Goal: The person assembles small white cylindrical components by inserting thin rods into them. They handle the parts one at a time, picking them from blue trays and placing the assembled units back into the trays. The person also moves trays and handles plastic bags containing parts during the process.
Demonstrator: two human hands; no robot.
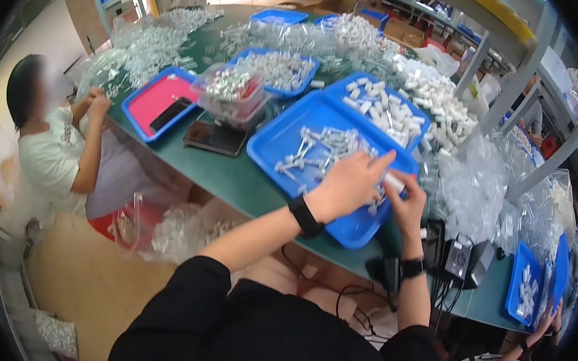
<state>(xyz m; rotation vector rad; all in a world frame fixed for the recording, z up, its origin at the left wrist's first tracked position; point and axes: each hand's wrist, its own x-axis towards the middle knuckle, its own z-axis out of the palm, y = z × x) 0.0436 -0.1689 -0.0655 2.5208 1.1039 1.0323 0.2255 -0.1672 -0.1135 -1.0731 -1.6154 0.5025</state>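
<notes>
Green and long, the table [227, 175] is covered with blue trays and heaps of clear plastic bags, and another person [52, 148] sits at its far left side. Nearest is a big blue tray [279, 144] holding a pile of small clear plastic parts [324, 152]. Over its near corner, the left hand [347, 186] reaches across with fingers loose and one pointing, while the right hand [407, 202] pinches a small white tube [394, 182] in its fingers.
</notes>
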